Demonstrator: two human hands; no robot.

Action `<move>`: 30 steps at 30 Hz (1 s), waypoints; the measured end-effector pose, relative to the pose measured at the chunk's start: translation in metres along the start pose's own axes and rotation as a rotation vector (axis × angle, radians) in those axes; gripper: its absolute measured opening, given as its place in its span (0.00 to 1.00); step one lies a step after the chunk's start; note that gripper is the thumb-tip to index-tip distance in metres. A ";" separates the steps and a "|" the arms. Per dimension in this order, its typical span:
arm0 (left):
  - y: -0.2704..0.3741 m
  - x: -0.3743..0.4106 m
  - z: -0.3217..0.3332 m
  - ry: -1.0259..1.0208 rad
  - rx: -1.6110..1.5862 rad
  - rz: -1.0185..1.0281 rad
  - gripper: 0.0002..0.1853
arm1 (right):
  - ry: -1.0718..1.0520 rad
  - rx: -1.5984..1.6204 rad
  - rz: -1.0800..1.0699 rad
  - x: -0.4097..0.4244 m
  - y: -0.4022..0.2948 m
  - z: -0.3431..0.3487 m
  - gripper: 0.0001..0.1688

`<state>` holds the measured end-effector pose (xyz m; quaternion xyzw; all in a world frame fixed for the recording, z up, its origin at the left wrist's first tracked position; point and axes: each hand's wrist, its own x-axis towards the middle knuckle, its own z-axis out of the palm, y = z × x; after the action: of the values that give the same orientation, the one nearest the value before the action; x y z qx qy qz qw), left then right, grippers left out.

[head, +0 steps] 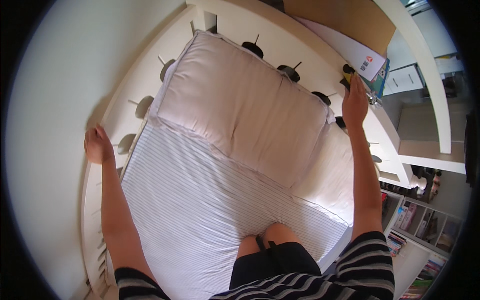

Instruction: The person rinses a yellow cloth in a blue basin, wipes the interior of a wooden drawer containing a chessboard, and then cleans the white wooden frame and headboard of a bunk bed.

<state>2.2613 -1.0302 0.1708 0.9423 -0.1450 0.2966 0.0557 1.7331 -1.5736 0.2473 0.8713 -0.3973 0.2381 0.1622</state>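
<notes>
My left hand rests with curled fingers at the top of the white bed rail beside the wall; whether it grips the rail I cannot tell. My right hand lies along the rail on the other side, its fingertips by a small black and yellow object. The hand partly hides that object, so a hold on it is unclear. Between my arms a pale pillow lies on a striped sheet, partly over or against a second pale pillow. My knees are on the sheet.
Beyond the right rail stand a cardboard piece, a white printed box or folder and a metal clamp-like fitting. A curved white bar arches at the upper right. Shelves with books are below. A wall borders the left rail.
</notes>
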 end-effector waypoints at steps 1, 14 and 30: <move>0.004 0.000 -0.002 -0.008 0.014 0.001 0.21 | -0.025 -0.008 -0.002 -0.005 0.005 -0.009 0.29; 0.172 -0.253 -0.051 -0.444 -0.647 0.181 0.38 | 0.191 -0.015 -0.111 0.055 -0.068 0.038 0.24; 0.079 -0.307 0.052 -0.445 -0.073 -0.339 0.34 | -0.869 2.296 0.979 -0.028 -0.365 0.141 0.22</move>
<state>2.0253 -1.0411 -0.0468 0.9925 -0.0047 0.0633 0.1049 2.0390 -1.3927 0.0802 0.2848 -0.2619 0.1737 -0.9056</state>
